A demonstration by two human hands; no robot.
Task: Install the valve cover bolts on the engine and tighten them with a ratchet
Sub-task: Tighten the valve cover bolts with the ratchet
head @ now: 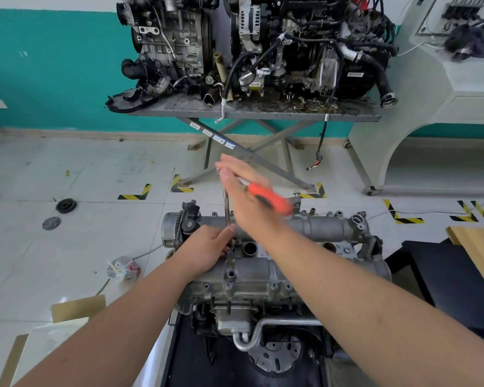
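My left hand (207,251) pinches the base of the upright extension bar (226,203) on the engine's valve cover (252,270). My right hand (245,196), fingers straight and blurred, presses the ratchet's orange handle (268,198) above the engine.

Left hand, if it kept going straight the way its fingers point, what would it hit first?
The left hand points up and right, fingertips already at the base of the ratchet extension. Past it, probably the far cam housing of the valve cover; depth is unclear.
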